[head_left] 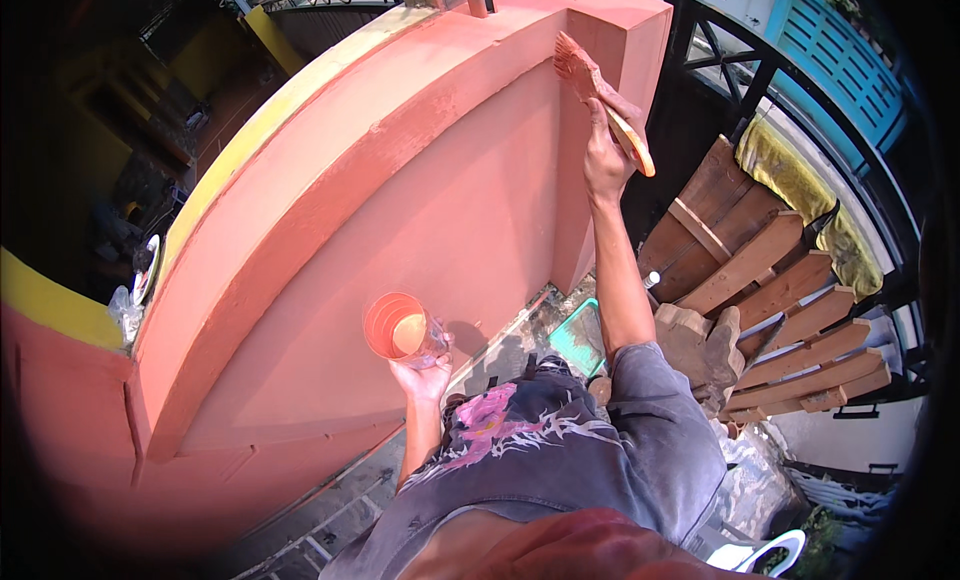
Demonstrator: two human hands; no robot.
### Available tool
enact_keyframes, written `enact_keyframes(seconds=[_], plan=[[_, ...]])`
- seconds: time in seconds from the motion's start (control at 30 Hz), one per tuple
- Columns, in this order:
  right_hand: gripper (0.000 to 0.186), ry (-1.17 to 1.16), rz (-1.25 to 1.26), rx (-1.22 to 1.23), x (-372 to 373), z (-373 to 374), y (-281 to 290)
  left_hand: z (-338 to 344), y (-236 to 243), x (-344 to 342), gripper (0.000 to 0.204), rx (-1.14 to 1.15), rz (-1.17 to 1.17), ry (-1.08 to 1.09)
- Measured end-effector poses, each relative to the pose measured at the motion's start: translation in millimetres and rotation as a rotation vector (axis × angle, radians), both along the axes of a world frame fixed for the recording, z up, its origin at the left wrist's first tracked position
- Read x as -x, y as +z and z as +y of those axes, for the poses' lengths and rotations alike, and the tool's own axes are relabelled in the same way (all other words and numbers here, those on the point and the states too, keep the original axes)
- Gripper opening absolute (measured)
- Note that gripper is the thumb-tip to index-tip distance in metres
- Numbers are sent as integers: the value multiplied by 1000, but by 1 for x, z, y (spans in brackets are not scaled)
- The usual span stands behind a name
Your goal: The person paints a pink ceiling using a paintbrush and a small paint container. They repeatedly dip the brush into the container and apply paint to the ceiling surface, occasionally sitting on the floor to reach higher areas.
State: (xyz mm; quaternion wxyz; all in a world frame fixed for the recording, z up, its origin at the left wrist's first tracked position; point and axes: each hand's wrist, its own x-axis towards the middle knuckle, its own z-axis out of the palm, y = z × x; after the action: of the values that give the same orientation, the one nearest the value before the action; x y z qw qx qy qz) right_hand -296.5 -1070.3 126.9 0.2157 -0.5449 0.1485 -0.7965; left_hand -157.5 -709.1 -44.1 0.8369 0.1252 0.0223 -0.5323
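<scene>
Grasping paintbrush in right grip, up near top corner of coral wall; clasping cup in left grip, lower down, before same wall. Could spill paint if tipped; could drip from overloaded bristles.

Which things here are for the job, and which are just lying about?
For the job:
- paintbrush, in the right grip
- orange-coated cup, in the left grip
- salmon-pink wall, probably

Apparently just lying about:
- wooden boards
- yellow cloth
</scene>
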Motion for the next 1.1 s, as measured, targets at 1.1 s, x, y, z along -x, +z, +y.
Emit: enact_keyframes(seconds=[1.1], plan=[[12, -144, 20, 111, -30, -51, 19, -34, 10, -2, 55, -154, -1, -82]])
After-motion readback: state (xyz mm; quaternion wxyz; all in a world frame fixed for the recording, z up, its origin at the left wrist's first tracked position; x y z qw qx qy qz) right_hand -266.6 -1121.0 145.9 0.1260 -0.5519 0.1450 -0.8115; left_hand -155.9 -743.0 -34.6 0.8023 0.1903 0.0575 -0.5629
